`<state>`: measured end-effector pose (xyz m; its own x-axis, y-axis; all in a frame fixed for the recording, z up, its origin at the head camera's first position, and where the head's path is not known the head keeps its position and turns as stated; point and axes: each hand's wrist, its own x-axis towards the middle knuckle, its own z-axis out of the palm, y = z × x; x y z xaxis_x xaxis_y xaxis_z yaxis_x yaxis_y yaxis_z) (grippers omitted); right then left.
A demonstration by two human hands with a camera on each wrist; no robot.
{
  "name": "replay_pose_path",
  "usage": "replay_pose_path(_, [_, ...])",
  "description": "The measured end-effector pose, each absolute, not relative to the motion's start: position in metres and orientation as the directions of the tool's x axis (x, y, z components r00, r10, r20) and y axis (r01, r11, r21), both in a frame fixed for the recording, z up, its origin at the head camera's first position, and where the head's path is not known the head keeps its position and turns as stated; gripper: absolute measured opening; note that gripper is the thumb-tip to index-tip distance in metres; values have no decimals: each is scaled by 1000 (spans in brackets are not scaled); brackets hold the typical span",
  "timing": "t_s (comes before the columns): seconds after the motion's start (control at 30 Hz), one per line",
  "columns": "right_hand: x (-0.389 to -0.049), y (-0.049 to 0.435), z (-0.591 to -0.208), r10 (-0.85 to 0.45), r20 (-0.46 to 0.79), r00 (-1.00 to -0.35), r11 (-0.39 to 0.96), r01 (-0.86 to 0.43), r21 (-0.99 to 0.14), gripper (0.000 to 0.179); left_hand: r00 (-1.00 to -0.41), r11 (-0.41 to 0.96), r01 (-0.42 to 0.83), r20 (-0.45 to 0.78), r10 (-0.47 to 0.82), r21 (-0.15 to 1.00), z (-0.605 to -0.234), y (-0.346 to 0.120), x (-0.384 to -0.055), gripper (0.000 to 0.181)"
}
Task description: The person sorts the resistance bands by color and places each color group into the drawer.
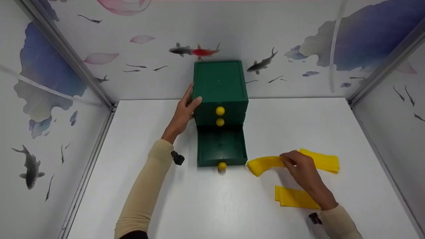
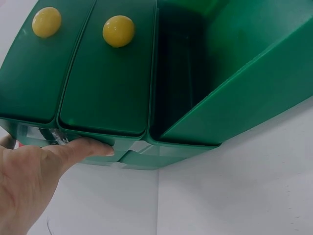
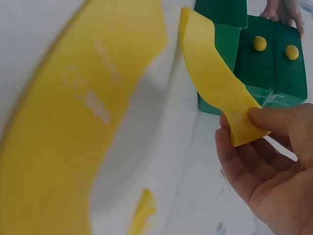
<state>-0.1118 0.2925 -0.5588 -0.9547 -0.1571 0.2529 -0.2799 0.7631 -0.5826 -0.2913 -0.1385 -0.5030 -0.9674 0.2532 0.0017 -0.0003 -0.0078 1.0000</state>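
Observation:
A green box with three stacked drawers [image 1: 219, 81] has yellow round knobs, and its bottom drawer [image 1: 222, 147] is pulled out with a bare floor. My left hand [image 1: 182, 111] rests against the box's left side, fingers reaching back along it. In the left wrist view the thumb [image 2: 90, 148] lies straight along the edge beside the middle drawer. My right hand [image 1: 302, 167] pinches one end of a thin, folded yellow strip [image 1: 265, 164] between thumb and fingers. The strip's free end droops beside the open drawer's front right corner.
Two more folded yellow pieces lie on the white table [image 1: 186, 205]: one [image 1: 323, 162] beyond my right hand, one [image 1: 295, 197] below it. The nearer piece [image 3: 63, 127] bears pale print in the right wrist view. A patterned wall [image 1: 292, 83] stands behind the box.

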Motion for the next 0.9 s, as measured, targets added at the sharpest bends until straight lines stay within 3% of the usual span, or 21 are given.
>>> replay_pose_path(0.2, [-118,292,-538,-225,370,-901,776,-396,-491,26,-968,-1,-2,-2,250,1000,-502,-138,-291,75])
replay_pose_path(0.47, [-130,285,-515,-257,459,-850,746,-476,-465,26,-966,-12,-3,0,257,1000,-502,-138,-291,75])
replay_pose_path(0.73, [-146,268,-495,-325,592,-737,710,-604,-362,25,-965,-3,8,9,262,1000,-502,-139,-291,74])
replay_pose_path(0.9, [-154,248,-485,-333,592,-734,706,-610,-359,23,-965,-6,2,3,262,1000,-503,-139,-291,75])
